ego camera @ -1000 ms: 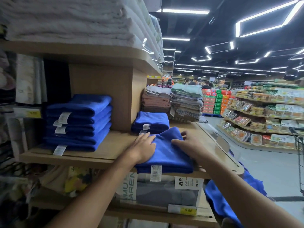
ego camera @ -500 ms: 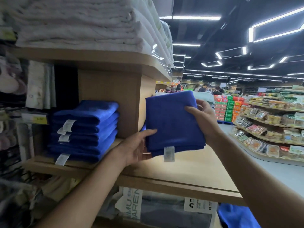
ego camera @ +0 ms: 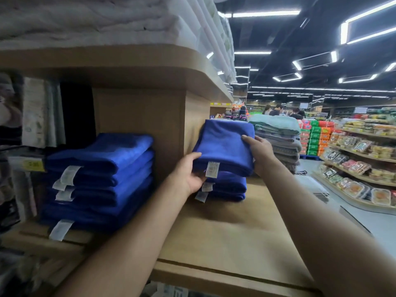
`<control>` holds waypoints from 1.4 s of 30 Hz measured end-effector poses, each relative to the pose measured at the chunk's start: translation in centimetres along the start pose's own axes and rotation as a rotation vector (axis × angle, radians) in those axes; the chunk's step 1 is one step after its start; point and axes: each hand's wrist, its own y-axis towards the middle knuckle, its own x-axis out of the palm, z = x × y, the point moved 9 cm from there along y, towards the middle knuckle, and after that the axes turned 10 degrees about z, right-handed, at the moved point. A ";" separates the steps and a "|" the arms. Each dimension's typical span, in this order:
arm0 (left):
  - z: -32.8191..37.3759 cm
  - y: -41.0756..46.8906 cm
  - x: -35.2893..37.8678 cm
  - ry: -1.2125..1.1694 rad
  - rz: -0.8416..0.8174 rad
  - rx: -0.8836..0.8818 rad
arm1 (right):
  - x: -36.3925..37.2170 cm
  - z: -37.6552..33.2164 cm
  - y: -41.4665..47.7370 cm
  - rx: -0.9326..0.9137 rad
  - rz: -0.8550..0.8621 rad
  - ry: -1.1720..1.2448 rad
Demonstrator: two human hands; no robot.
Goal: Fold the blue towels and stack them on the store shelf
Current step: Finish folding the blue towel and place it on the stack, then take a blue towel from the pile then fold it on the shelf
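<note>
A single wide-angle camera, worn on the head, supplies the view. It looks forward and slightly down. The left forearm (ego camera: 128,243) and right forearm (ego camera: 310,221) enter from the bottom edge and converge toward frame centre. The left hand (ego camera: 188,172) and right hand (ego camera: 260,154) lie near the middle, close to the lens, on a towel (ego camera: 225,144). The shelf (ego camera: 225,232) fills the lower centre at close range. The upper shelf (ego camera: 128,61) spans the top left with its underside visible, so the lens sits below that board. The camera faces the divider panel (ego camera: 139,129) obliquely. The right third opens onto the aisle (ego camera: 364,221) and distant food racks (ego camera: 364,151).
</note>
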 end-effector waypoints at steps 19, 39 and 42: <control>-0.5 -4.1 -1.9 0.505 0.191 0.346 | -4.5 -3.4 -3.6 -0.296 -0.228 -0.894; -15.2 -13.6 3.3 2.007 -0.361 0.713 | -36.3 7.3 -13.0 0.082 0.044 -1.191; -15.1 -13.6 3.2 1.996 -0.354 0.713 | -37.4 12.8 -15.7 0.107 -0.075 -1.446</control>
